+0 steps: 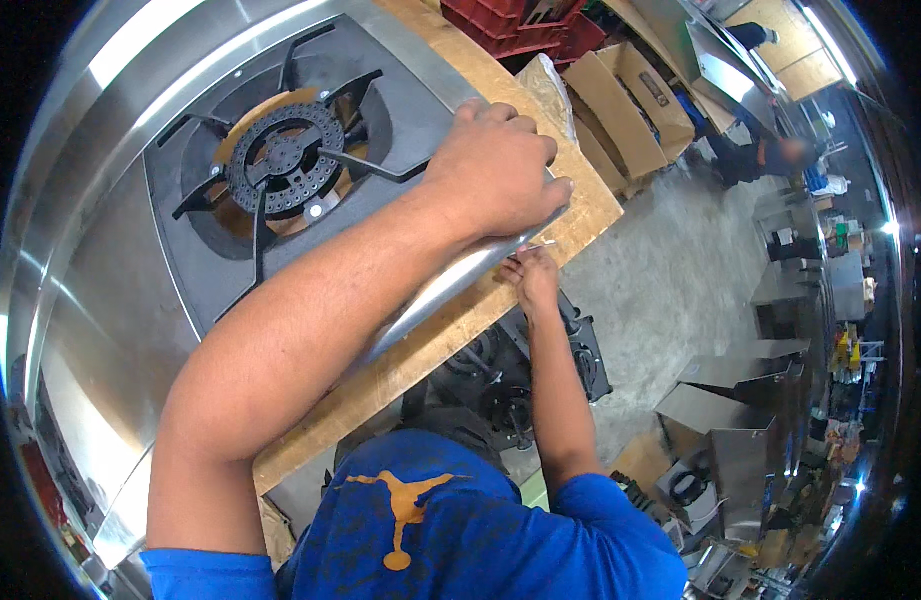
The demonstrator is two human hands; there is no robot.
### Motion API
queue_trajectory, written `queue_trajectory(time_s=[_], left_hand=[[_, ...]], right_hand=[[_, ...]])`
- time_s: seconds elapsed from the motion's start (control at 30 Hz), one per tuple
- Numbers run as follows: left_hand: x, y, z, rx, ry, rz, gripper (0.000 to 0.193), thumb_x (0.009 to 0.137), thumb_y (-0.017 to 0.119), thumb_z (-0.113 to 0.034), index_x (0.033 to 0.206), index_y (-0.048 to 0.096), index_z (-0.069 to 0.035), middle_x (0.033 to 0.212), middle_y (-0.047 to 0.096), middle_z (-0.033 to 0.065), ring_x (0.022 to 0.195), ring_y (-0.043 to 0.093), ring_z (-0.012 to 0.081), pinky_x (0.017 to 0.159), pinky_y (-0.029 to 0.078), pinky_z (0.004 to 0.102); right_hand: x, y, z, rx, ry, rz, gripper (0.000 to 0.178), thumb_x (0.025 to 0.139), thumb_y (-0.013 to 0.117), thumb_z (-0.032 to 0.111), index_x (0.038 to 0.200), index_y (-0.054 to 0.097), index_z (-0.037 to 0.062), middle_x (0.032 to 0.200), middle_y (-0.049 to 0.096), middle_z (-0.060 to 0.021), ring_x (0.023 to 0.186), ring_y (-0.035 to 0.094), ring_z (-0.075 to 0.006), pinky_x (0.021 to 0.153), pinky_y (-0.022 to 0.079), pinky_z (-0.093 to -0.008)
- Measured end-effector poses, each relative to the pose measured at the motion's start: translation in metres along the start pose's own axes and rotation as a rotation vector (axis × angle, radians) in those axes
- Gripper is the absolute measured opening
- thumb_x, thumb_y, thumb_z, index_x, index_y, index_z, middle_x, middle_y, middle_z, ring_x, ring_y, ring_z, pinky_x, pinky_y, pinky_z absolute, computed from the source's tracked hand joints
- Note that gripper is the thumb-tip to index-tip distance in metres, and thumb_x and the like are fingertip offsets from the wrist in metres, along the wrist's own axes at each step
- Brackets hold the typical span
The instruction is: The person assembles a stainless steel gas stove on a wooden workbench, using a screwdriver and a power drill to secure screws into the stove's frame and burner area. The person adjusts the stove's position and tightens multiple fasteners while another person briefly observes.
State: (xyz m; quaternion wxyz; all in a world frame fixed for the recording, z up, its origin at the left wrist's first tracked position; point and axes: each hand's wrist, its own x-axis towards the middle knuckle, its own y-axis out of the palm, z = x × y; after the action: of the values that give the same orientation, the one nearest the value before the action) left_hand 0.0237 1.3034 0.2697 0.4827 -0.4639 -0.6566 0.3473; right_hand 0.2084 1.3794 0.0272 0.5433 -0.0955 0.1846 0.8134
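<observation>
Left forearm (pixel 296 285) across stovetop (pixel 406 110), box (pixel 596 88) beyond

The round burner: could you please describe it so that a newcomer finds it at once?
At upper left, a large steel stove lies on the wooden table. Its dark plate carries slim metal prongs. The burner is the black disc they surround, set apart by its round shape and many small holes.
</observation>
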Motion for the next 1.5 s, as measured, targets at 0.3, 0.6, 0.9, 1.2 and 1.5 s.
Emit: queue_trajectory(time_s=[0.3, 0.6, 0.9, 1.2, 1.5], left_hand=[[0.002, 0.0, 0.002, -0.002, -0.013, -0.03, 0.047, 0.089, 0.061, -0.048, 0.105, 0.076, -0.006, 0.11, 0.071, 0.0148, 0.118, 0.059, 0.0334, 0.11, 0.036, 0.0518], [0.004, 0.001, 0.001, 0.007, -0.018, -0.025, 0.047, 0.089, 0.061, -0.047, 0.103, 0.076, -0.005, 0.108, 0.071, 0.0152, 0.119, 0.058, 0.0327, 0.11, 0.035, 0.0507], [0.005, 0.001, 0.003, 0.003, -0.019, -0.031, 0.046, 0.088, 0.062, -0.047, 0.103, 0.076, -0.006, 0.108, 0.071, 0.0154, 0.117, 0.059, 0.0331, 0.11, 0.035, 0.0507], [0.004, 0.001, 0.003, -0.008, -0.003, -0.034, 0.047, 0.089, 0.062, -0.047, 0.102, 0.076, -0.005, 0.108, 0.071, 0.0166, 0.117, 0.059, 0.0334, 0.11, 0.036, 0.0508], [0.004, -0.001, 0.002, -0.009, -0.013, -0.023, 0.047, 0.089, 0.061, -0.048, 0.103, 0.076, -0.006, 0.109, 0.07, 0.0158, 0.117, 0.059, 0.0337, 0.11, 0.036, 0.0508]], right_hand=[[-0.005, -0.012, -0.013, 0.103, -0.077, -0.08, 0.017, 0.102, 0.059, 0.016, 0.109, 0.054, 0.0016, 0.101, 0.068, -0.0155, 0.085, 0.07, -0.0252, 0.072, 0.06, -0.0344], [-0.048, 0.017, -0.015, -0.991, -0.993, 0.169, 0.025, 0.076, 0.064, 0.005, 0.102, 0.065, 0.0017, 0.099, 0.066, -0.0218, 0.089, 0.065, -0.0435, 0.079, 0.055, -0.0474], [-0.042, 0.013, 0.007, -1.036, -1.02, 0.284, 0.026, 0.076, 0.065, 0.007, 0.102, 0.068, 0.0056, 0.086, 0.063, -0.0183, 0.076, 0.063, -0.0412, 0.067, 0.054, -0.0505], [0.006, -0.004, -0.013, -0.096, -0.212, 0.066, 0.02, 0.1, 0.063, 0.019, 0.112, 0.058, 0.0042, 0.096, 0.07, -0.0109, 0.078, 0.07, -0.0219, 0.067, 0.059, -0.0372], [0.006, -0.005, -0.004, 0.072, -0.095, -0.112, 0.018, 0.1, 0.062, 0.015, 0.113, 0.057, 0.004, 0.097, 0.069, -0.0105, 0.082, 0.069, -0.0205, 0.067, 0.058, -0.0356]])
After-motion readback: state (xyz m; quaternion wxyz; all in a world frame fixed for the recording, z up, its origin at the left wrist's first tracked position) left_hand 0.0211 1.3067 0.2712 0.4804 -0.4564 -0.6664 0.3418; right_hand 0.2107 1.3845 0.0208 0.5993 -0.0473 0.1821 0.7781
